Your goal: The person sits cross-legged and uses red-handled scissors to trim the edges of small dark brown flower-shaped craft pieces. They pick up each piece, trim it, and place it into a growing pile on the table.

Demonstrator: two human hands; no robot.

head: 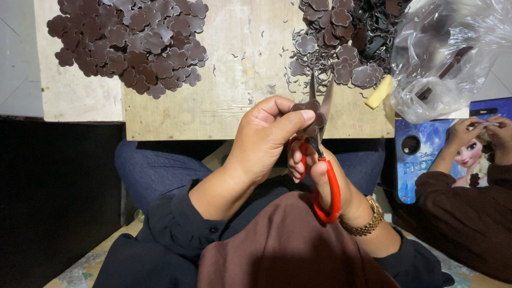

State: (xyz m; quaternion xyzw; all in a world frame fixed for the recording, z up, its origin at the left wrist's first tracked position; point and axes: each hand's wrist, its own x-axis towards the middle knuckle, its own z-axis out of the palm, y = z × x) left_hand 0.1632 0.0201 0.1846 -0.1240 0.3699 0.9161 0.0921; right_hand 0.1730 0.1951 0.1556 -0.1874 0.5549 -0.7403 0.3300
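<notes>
The right hand [325,181] has its fingers closed through the red-handled scissors [320,160]. The left hand [266,138] pinches a brown flower cutout [309,114] at the blades, above the lap. Beyond, the counter [240,101] carries heaped cutouts [133,42]. A clear plastic bag [448,53] holds dark pieces.

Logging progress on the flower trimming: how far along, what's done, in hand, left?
Done: a large pile of trimmed brown flower pieces on the wooden board. In hand: the left hand holds one flower piece in the blades of the red-handled scissors, worked by the right hand. Left: a smaller untrimmed heap with offcuts, top right. Roughly past halfway, judging by pile sizes.
</notes>
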